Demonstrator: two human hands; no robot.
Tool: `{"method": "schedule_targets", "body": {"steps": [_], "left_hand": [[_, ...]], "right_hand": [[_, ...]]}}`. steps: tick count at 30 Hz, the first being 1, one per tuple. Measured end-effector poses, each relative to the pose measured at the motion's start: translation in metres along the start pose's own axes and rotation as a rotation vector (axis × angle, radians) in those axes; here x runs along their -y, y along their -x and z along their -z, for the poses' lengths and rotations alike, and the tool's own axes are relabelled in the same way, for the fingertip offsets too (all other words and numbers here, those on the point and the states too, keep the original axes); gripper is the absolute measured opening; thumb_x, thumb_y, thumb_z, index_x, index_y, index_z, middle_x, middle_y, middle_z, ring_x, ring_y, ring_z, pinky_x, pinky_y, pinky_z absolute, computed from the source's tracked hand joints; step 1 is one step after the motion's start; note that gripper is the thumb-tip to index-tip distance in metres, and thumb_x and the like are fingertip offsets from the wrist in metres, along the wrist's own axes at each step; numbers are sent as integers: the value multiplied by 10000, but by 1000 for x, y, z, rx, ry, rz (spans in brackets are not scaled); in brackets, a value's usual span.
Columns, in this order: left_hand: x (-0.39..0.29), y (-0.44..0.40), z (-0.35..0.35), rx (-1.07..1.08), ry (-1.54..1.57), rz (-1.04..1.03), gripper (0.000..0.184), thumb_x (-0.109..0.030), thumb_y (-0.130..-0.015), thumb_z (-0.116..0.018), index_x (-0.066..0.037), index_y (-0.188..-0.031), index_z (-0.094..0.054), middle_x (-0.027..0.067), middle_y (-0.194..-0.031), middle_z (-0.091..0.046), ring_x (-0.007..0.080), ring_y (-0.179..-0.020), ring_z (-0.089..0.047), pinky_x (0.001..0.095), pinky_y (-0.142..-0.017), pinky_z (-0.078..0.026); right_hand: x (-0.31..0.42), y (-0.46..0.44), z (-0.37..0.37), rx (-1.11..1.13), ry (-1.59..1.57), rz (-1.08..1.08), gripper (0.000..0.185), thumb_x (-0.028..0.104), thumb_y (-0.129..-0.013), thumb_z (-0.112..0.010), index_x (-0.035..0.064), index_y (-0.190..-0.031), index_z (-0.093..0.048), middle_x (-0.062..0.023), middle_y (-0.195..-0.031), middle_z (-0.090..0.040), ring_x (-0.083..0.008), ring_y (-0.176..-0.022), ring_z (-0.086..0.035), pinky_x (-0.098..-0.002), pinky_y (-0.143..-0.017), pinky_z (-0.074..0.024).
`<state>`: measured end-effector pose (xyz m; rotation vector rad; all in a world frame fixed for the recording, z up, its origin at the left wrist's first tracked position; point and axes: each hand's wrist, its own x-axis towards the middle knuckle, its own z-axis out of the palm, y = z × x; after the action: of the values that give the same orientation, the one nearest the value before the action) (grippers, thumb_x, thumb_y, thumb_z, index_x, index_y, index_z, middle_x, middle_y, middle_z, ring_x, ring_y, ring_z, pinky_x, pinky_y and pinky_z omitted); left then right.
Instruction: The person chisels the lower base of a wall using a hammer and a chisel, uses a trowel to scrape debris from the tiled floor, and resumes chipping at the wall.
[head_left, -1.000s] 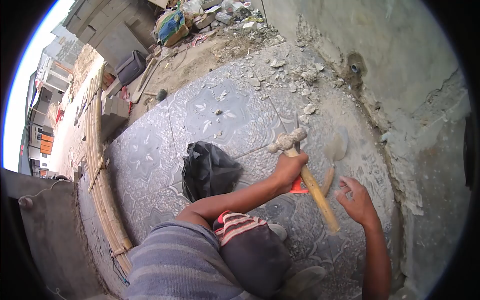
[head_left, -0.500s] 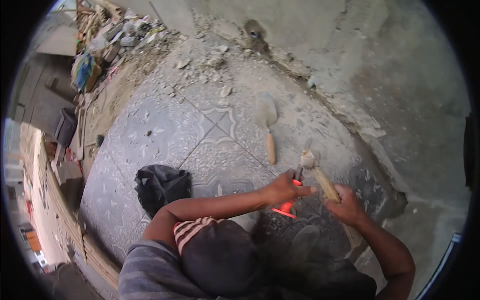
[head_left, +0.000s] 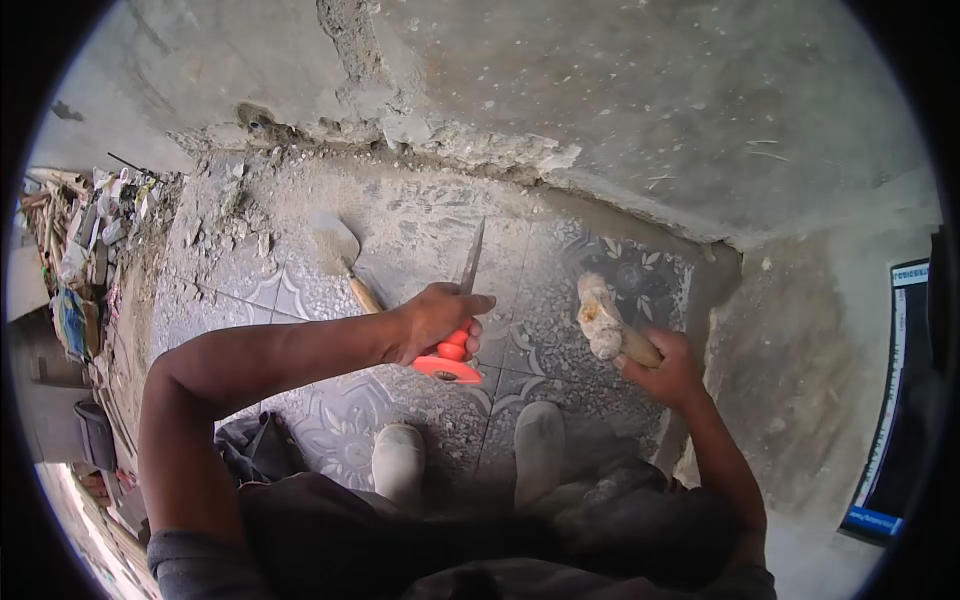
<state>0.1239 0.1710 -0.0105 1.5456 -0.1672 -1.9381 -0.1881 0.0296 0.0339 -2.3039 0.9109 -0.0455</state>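
Observation:
A chisel with a red-orange hand guard is gripped in my left hand, fingers closed round its handle. Its pointed steel end is directed up toward the wall base. My right hand is wrapped round the wooden handle of a hammer, whose head is caked in pale dust. The two tools are held apart above the patterned grey floor tiles. Beyond my left wrist, a trowel with a wooden handle lies on the dusty floor.
A rough concrete wall rises ahead, its base broken along the floor. Rubble and piled debris lie to the left. A black plastic bag is beside my feet. A dark panel with a pale border stands at right.
My hands have moved apart, the hammer head now farther from the chisel. The view has turned, showing more wall and both my shoes. Both hands keep their tools.

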Motion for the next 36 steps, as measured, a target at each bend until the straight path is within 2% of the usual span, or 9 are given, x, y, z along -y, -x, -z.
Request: {"method": "schedule_targets", "body": {"steps": [3,12,18,24,26,31,33,35,36], "left_hand": [[-36,-37,-47,144,144,-36,181,-216,-923,-582,-62,-908,-487,38,-717,-521,144,-589,-550,321,-520,-507],[-73,-122,-125,675,842,-438,134,-173,-953,-533,-118,-863,-451,-38,-692,-478,61,-541,-462,233,-501,-449],[-68,-142,-118,975,1137,-396,107,-118,-939,-506,-105,-846,-456,-42,-673,-445,40,-516,-425,215,-483,-429],[-68,-148,-119,1113,1146,-385,125,-107,-938,-489,-103,-820,-447,-47,-647,-419,42,-512,-412,210,-481,-412],[-72,-143,-122,1108,1139,-392,131,-107,-936,-487,-103,-813,-444,-47,-643,-418,45,-509,-409,209,-481,-405],[-84,-142,-134,1062,1118,-497,157,-112,-918,-479,-108,-764,-445,-49,-620,-418,54,-487,-394,207,-470,-389],[-89,-140,-135,1096,1083,-549,178,-105,-898,-470,-113,-724,-436,-50,-595,-405,56,-481,-393,212,-464,-381],[-92,-142,-137,1128,1099,-528,201,-101,-881,-460,-118,-684,-425,-51,-574,-394,57,-478,-393,216,-458,-374],[-97,-144,-136,1142,1117,-487,213,-99,-874,-455,-121,-665,-419,-51,-565,-389,57,-477,-394,219,-455,-371]], "right_hand": [[15,0,15,-290,-249,119,204,110,-724,-734,-2,-821,-593,-54,-686,-586,-111,-617,-530,-302,-561,-438],[-23,2,33,-337,-614,68,89,63,-862,-600,2,-806,-569,-45,-627,-564,-110,-513,-530,-256,-504,-436],[-35,21,26,-296,-475,120,78,88,-901,-565,29,-875,-522,-53,-692,-566,-122,-624,-566,-269,-568,-457],[-51,41,23,-276,201,254,69,113,-863,-590,46,-849,-582,-81,-743,-612,-165,-689,-617,-295,-617,-490],[-31,38,29,-370,105,381,78,125,-787,-642,47,-788,-649,-107,-741,-649,-223,-662,-649,-311,-590,-507],[27,26,36,-508,163,640,138,52,-703,-688,9,-790,-590,-106,-723,-616,-257,-593,-624,-324,-550,-508],[45,22,29,-526,-55,645,190,30,-683,-692,3,-683,-504,-104,-621,-564,-252,-549,-606,-332,-514,-498],[24,31,31,-374,57,499,203,46,-709,-694,15,-664,-499,-96,-573,-524,-231,-523,-579,-321,-483,-454],[19,13,28,-430,187,600,210,55,-710,-703,21,-658,-502,-93,-566,-520,-227,-515,-571,-316,-475,-441]]}}
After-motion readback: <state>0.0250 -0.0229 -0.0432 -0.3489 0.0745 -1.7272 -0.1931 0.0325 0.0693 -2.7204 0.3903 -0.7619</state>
